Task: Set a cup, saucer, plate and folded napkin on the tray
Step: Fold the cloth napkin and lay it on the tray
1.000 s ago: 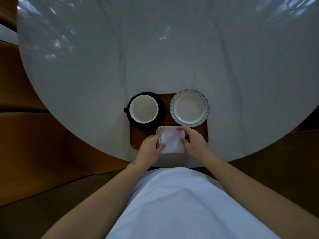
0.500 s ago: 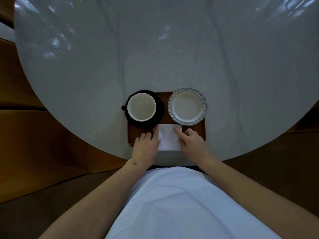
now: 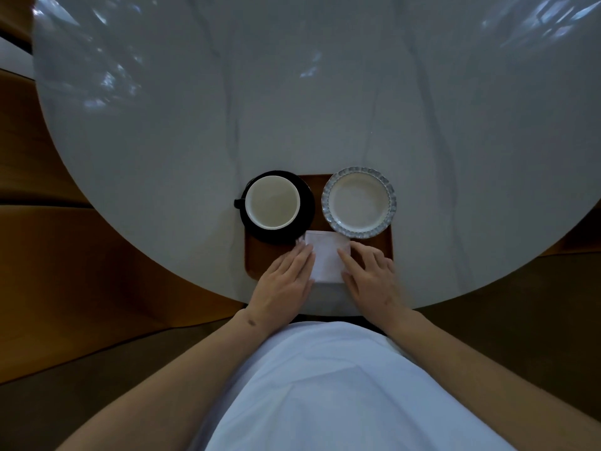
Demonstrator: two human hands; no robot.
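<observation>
My flat, straight-fingered left hand [image 3: 282, 281] and right hand [image 3: 374, 276] seemingly pressed the napkin [image 3: 327, 257] square at the tray [image 3: 260, 258]'s near edge.

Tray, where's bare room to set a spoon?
On the tray, the near left corner below the saucer is bare. The middle is crowded: napkin between left hand and right hand, under cup and plate.

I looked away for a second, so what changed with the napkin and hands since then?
The left hand and right hand let go of the napkin edges; flattened fingers now press it onto the tray. Cup, saucer and plate stayed put.
</observation>
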